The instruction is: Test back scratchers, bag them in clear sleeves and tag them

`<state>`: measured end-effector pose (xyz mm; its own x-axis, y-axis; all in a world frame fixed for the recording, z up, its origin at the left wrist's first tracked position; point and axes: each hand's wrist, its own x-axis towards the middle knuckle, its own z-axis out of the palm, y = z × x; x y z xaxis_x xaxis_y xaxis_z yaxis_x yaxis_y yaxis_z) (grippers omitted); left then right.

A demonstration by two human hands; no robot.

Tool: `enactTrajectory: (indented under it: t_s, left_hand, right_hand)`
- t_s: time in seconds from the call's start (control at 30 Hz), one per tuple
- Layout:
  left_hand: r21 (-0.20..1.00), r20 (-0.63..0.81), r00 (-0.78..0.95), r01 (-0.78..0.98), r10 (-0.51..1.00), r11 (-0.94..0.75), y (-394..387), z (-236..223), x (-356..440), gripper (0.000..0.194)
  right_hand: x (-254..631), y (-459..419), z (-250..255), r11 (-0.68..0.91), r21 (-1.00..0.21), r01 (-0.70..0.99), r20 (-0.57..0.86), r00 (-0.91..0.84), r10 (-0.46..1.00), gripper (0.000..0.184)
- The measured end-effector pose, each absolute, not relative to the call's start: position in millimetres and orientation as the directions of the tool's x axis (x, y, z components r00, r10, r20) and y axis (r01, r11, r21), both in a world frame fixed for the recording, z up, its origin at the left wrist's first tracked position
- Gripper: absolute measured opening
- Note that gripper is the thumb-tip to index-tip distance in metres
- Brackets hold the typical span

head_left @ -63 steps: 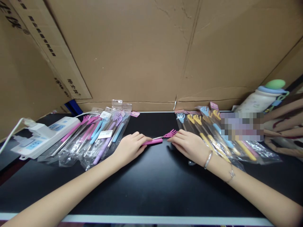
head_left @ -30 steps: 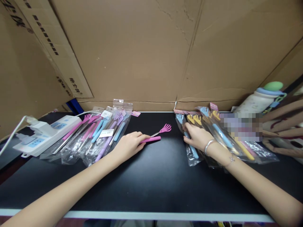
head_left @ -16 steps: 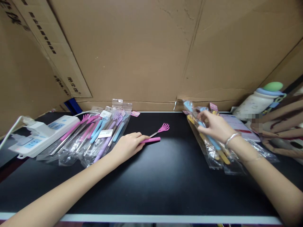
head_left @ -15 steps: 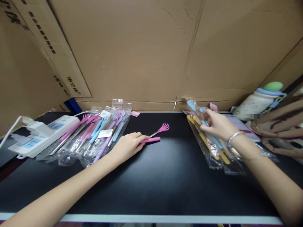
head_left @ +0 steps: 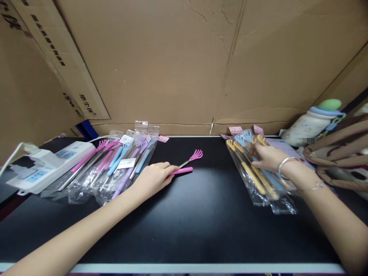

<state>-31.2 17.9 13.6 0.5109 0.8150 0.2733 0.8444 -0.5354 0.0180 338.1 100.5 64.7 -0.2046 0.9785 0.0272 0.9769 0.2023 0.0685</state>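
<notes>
My left hand [head_left: 156,175] is closed around a pink back scratcher; the pink handle [head_left: 184,171] and the claw head [head_left: 196,154] on its metal rod stick out past my fingers. Whether these two ends belong to one scratcher I cannot tell. On the right, my right hand [head_left: 268,156] rests over a pile of bagged back scratchers, thumb and fingers apart. Under and beside it lie a blue back scratcher [head_left: 239,139] and yellow back scratchers [head_left: 253,178] in clear bags with pink cards. My palm hides part of the blue handles.
Left of my left hand lies a row of bagged pink, blue and purple back scratchers [head_left: 126,163]. A white power strip [head_left: 63,157] with plugs sits beyond them. At the right stand a white bottle [head_left: 312,122] and a pale booklet [head_left: 283,147]. Cardboard [head_left: 161,69] walls the back.
The bagged blue back scratcher, tilted up in my right hand before, now lies lower on the right pile. My right hand has moved slightly rightward and down. My left hand keeps its grip.
</notes>
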Motion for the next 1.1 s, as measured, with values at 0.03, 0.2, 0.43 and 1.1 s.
enactTrajectory:
  t_s: [0.03, 0.2, 0.43, 1.1]
  left_hand:
    - [0.013, 0.274, 0.513, 0.844, 0.814, -0.536, 17.8, 14.1, -30.9, 0.025]
    - [0.002, 0.282, 0.520, 0.840, 0.806, -0.542, 18.4, 13.6, -31.1, 0.025]
    - [-0.014, 0.310, 0.534, 0.830, 0.786, -0.558, 19.0, 9.7, -32.2, 0.024]
    - [0.095, 0.402, 0.636, 0.686, 0.658, -0.721, 16.3, -3.9, -22.8, 0.025]
  right_hand:
    - [338.8, 100.4, 64.8, 0.201, 0.073, 0.977, 0.024, -0.203, 0.979, 0.023]
    - [337.9, 97.2, 67.7, 0.211, 0.072, 0.975, -0.018, -0.211, 0.977, 0.017]
    - [329.7, 92.1, 77.5, 0.172, 0.099, 0.980, 0.141, -0.185, 0.973, 0.011]
    - [224.8, 48.1, 4.4, 0.801, 0.096, 0.591, 0.336, -0.777, 0.533, 0.022]
